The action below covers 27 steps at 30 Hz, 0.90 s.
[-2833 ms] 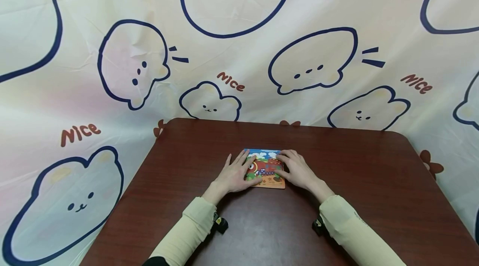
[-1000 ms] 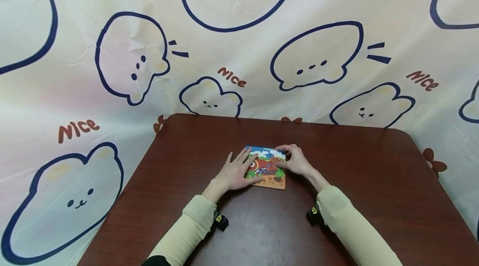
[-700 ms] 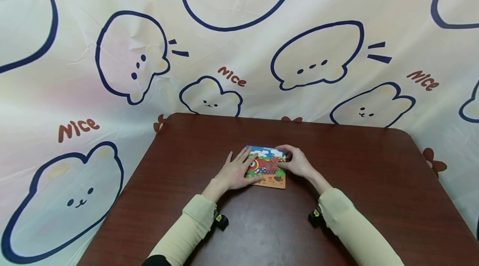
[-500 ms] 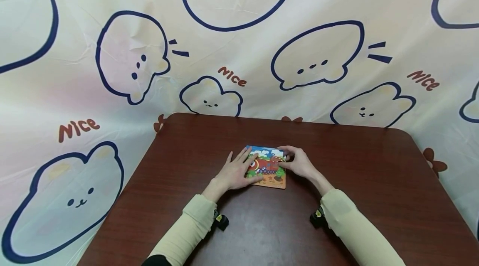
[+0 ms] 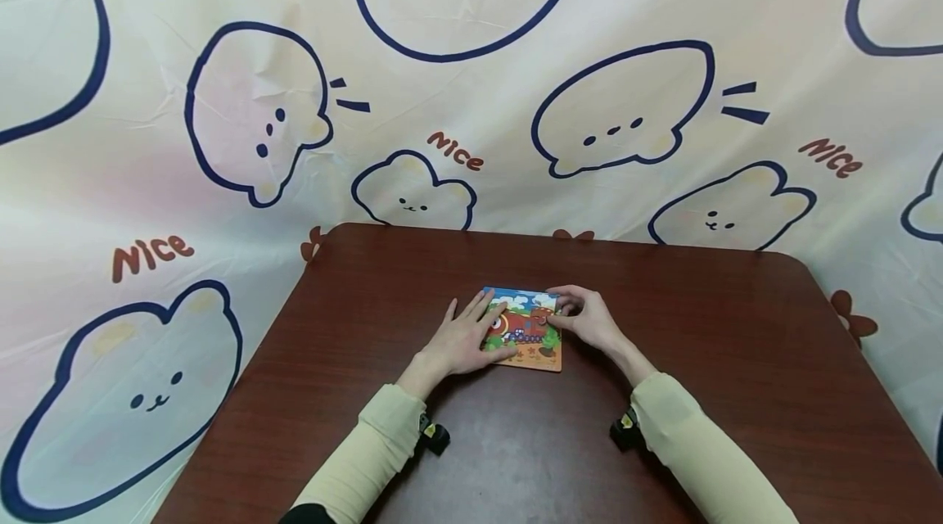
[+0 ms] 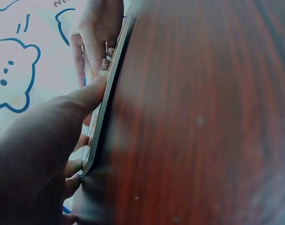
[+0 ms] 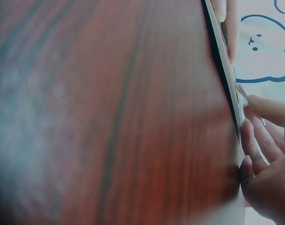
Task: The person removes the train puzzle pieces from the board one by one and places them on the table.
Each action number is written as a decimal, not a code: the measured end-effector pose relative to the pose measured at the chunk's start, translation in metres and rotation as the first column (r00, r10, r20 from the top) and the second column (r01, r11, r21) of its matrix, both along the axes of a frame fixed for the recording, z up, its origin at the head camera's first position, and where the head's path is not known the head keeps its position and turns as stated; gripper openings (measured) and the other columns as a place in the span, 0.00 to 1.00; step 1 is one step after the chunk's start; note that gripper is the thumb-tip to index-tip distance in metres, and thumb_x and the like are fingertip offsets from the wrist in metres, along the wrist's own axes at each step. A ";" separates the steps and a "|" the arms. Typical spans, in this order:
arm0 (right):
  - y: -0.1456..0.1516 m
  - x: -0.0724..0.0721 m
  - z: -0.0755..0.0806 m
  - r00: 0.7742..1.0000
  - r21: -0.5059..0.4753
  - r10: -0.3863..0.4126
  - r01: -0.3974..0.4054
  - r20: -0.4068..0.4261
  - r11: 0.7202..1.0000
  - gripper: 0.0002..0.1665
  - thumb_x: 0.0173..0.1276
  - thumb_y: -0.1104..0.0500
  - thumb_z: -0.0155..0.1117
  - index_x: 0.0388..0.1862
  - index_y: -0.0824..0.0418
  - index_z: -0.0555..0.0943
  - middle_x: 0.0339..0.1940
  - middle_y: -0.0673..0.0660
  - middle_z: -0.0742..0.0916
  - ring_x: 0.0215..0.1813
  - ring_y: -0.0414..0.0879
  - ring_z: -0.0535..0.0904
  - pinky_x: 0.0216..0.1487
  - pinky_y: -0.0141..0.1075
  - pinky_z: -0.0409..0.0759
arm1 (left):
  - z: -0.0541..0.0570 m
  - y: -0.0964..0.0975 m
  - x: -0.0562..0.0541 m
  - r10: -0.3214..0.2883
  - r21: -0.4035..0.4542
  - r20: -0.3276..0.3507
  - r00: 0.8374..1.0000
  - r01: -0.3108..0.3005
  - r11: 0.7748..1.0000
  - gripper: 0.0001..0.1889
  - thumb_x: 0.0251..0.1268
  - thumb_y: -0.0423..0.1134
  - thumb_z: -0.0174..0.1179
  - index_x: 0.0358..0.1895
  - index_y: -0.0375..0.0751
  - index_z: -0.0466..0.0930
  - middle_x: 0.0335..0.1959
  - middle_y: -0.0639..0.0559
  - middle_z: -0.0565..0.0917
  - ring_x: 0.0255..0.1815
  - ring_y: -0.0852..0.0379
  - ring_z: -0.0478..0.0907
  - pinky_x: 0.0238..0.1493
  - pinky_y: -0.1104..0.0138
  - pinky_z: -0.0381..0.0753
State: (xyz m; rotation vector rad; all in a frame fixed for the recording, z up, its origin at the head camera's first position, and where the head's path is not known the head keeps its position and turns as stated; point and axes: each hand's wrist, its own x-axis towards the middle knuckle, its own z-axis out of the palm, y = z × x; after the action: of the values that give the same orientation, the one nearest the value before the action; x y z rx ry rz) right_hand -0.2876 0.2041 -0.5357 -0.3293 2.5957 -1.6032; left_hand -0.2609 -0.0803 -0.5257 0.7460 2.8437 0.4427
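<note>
A square picture puzzle (image 5: 534, 354) lies flat on the table, printed with blue sky, a red train and orange ground. My left hand (image 5: 460, 341) rests across its left side with fingers spread, thumb along the lower part. At the right edge my right hand (image 5: 592, 321) has curled fingers, its thumb over the red train area. In the right wrist view, a thin pale puzzle piece (image 7: 242, 92) tilts up from the board at the tip of that thumb; the fingers partly hide it. The left wrist view shows the board (image 6: 105, 110) edge-on beneath the left thumb.
The dark brown wooden table (image 5: 707, 360) extends on all sides of the puzzle. Behind it hangs a pale cloth (image 5: 501, 115) with blue-outlined bear drawings and "Nice" lettering. A small black camera (image 5: 436, 436) sits at the left wrist, another black camera (image 5: 624, 431) at the right.
My right hand has gone from lying spread on the board to curled fingers at its right edge, and lately shifted slightly right. The left hand stays in place.
</note>
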 end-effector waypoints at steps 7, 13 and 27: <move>0.007 0.001 0.005 1.000 -0.046 -0.008 0.008 0.008 0.999 0.27 0.74 0.68 0.75 0.71 0.65 0.84 0.49 0.67 0.92 0.44 0.42 0.84 0.45 0.28 0.82 | 0.000 -0.002 0.000 -0.008 0.011 -0.001 1.000 0.008 1.000 0.48 0.79 0.73 0.55 0.92 0.55 0.53 0.95 0.49 0.49 0.96 0.48 0.43 0.91 0.33 0.45; 0.020 0.004 0.010 1.000 -0.031 0.006 -0.005 0.007 1.000 0.28 0.76 0.67 0.73 0.73 0.66 0.82 0.50 0.69 0.91 0.46 0.44 0.85 0.46 0.27 0.83 | -0.001 -0.003 0.000 -0.014 0.026 -0.003 1.000 0.014 1.000 0.47 0.79 0.72 0.55 0.92 0.55 0.54 0.95 0.48 0.49 0.96 0.47 0.44 0.91 0.33 0.44; 0.060 0.017 0.015 0.999 0.089 0.001 0.002 -0.034 0.996 0.28 0.77 0.65 0.72 0.74 0.66 0.81 0.54 0.69 0.89 0.50 0.51 0.87 0.48 0.25 0.83 | 0.000 -0.002 0.000 -0.022 0.031 0.002 1.000 0.022 0.999 0.48 0.79 0.72 0.55 0.92 0.55 0.53 0.95 0.47 0.49 0.96 0.48 0.43 0.92 0.34 0.42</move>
State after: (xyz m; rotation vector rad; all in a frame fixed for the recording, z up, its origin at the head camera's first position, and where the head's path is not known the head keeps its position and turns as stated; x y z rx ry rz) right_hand -0.2708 0.2643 -0.5209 -0.3536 2.6825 -1.4887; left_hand -0.2608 -0.0828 -0.5254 0.7807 2.8303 0.4850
